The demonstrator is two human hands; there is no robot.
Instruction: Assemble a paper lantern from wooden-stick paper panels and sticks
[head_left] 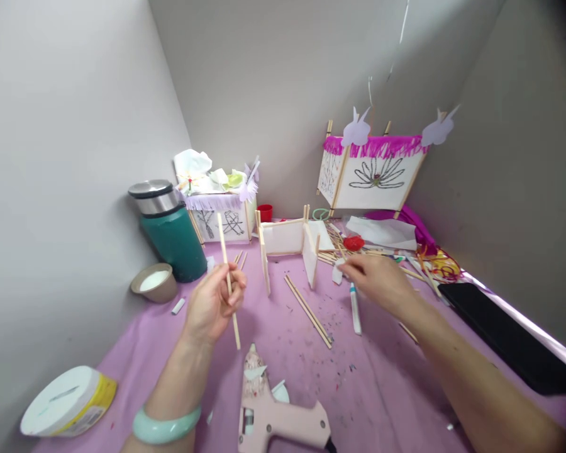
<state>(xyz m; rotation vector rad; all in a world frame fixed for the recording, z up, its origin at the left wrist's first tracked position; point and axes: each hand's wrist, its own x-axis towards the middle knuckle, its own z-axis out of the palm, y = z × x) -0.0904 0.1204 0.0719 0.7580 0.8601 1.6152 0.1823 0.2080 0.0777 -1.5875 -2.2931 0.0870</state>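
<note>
Upright in my left hand (217, 299) is a thin wooden stick (223, 242), gripped between thumb and fingers. My right hand (375, 277) reaches to the edge of a pile of wooden sticks (327, 257), its fingertips pinched on the end of one stick; a small white paper scrap (337, 273) lies by them. Between my hands stands a three-sided frame (283, 239) of sticks with white paper panels, its near side without a panel. Two sticks (308, 309) lie side by side in front of it. A pink glue gun (273, 415) lies nearest me.
At left stand a green flask (174, 242), a bowl of white material (154, 283) and a white-yellow tub (69, 402). Behind are two decorated paper lanterns (217, 217) (377, 176). A white marker (355, 309) lies near my right hand, a black flat object (509, 333) farther right.
</note>
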